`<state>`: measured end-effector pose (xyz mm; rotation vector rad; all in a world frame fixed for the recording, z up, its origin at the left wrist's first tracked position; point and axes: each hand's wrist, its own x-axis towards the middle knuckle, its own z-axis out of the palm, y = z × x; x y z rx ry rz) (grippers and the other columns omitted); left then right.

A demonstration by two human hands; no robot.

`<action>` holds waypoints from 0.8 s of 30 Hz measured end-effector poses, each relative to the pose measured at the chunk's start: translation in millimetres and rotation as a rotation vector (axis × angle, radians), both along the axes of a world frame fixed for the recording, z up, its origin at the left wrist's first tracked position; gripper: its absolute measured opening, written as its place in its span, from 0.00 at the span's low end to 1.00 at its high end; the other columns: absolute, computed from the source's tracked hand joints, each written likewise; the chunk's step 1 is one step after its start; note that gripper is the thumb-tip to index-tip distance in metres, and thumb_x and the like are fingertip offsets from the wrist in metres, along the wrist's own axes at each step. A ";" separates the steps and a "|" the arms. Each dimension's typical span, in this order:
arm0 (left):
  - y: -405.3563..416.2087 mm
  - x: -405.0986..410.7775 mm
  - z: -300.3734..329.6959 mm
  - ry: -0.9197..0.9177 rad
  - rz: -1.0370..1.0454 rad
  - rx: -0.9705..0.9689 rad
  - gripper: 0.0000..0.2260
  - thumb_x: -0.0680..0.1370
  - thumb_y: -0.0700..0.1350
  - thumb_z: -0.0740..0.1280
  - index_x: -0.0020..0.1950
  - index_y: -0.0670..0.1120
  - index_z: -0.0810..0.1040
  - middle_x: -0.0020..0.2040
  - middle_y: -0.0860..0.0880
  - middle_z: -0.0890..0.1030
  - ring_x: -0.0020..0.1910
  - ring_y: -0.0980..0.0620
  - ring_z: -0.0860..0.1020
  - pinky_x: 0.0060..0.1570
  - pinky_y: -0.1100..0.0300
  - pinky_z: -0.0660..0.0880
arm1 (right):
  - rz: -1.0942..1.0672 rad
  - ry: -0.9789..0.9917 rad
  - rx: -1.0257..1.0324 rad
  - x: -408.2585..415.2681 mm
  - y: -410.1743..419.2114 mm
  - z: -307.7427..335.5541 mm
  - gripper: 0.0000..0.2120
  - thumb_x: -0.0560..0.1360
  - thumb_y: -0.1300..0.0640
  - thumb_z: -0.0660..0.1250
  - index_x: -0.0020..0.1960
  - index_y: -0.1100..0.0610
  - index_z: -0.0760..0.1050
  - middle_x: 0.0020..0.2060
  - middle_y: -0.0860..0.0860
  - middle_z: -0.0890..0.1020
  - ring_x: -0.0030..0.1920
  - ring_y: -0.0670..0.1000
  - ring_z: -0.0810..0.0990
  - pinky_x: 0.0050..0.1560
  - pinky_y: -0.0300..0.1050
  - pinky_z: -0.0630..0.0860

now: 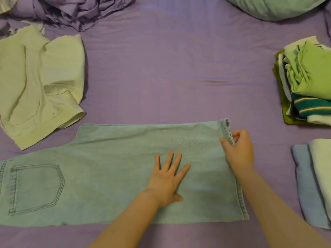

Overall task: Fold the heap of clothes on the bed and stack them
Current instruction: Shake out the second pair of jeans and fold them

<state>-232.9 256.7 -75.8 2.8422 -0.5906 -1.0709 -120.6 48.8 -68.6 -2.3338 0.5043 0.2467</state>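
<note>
- A pair of light blue jeans (111,172) is lying flat across the near part of the purple bed sheet (170,68), folded lengthwise, with the back pocket (36,187) showing at the near left and the leg hem (227,130) ending at the right.
- The left hand (167,179) is pressing down on the leg of the jeans, right of its middle, with the palm flat and the fingers straight and spread, pointing to the far side.
- The right hand (239,149) is pinching the hem at its far right corner, thumb on top and fingers curled round the edge, so the hem is lifting slightly there.
- The two hands are lying near each other, with a stretch of denim between them; the rest of the jeans is extending left, well away from both hands.
- A pale cream garment (39,83) is lying crumpled on the left, its near edge just beside the jeans.
- A heap of purple cloth (75,11) is bunching at the far left.
- A stack of folded clothes (308,83), green on top with a striped piece lower down, is sitting at the right edge.
- A second folded pile (315,179), blue and pale, is lying at the near right, apart from the hem.
- A green pillow (272,6) is showing at the far right.
</note>
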 end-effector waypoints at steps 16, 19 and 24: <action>-28.6 41.5 -4.0 -0.174 0.347 -0.102 0.36 0.74 0.67 0.42 0.78 0.51 0.52 0.79 0.43 0.47 0.77 0.41 0.41 0.71 0.35 0.39 | 0.092 0.186 0.277 49.7 7.1 -4.5 0.07 0.71 0.60 0.71 0.45 0.51 0.75 0.45 0.51 0.78 0.45 0.53 0.77 0.46 0.47 0.74; -16.5 56.6 -3.3 -0.128 0.396 0.010 0.37 0.71 0.67 0.32 0.78 0.53 0.41 0.78 0.45 0.38 0.76 0.42 0.35 0.70 0.39 0.34 | 0.200 0.078 0.100 50.8 6.5 -5.6 0.08 0.71 0.57 0.72 0.44 0.51 0.72 0.52 0.50 0.68 0.50 0.50 0.71 0.53 0.44 0.69; -11.4 72.1 -6.1 -0.101 0.356 0.056 0.31 0.79 0.65 0.44 0.77 0.55 0.35 0.77 0.45 0.32 0.74 0.42 0.30 0.71 0.35 0.35 | 0.294 0.117 0.057 48.9 8.7 -6.4 0.12 0.75 0.55 0.69 0.46 0.57 0.66 0.38 0.50 0.72 0.33 0.46 0.67 0.31 0.40 0.64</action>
